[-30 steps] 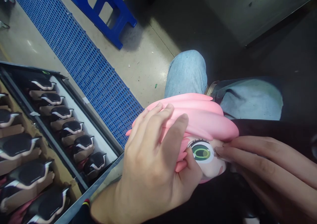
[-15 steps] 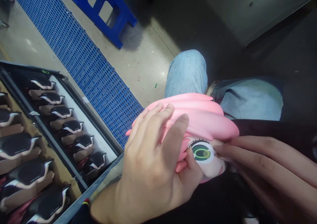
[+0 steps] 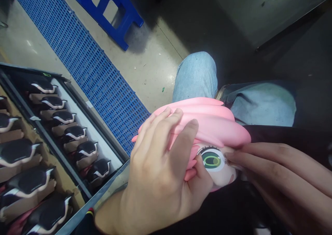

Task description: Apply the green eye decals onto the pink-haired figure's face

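Observation:
A large toy figure head (image 3: 218, 127) with glossy pink hair lies tilted over my lap, its one visible green eye facing up. My left hand (image 3: 163, 172) wraps round the hair side of it, fingers on the strands and thumb close by the eye. At the eye's far corner, my right hand (image 3: 280, 176) has its fingertips pinched together against the face. Whatever sits in that pinch is hidden or too small to name. The other half of the face is covered by my right hand and shadow.
At the left stands a crate (image 3: 121, 169) with rows of black-and-white figure parts (image 3: 85, 148) between cardboard dividers (image 3: 85, 161). Blue plastic grating (image 3: 85, 65) runs across the floor. A blue stool (image 3: 116, 17) is at the top, and my jeans-covered knees (image 3: 195, 75) lie beyond the head.

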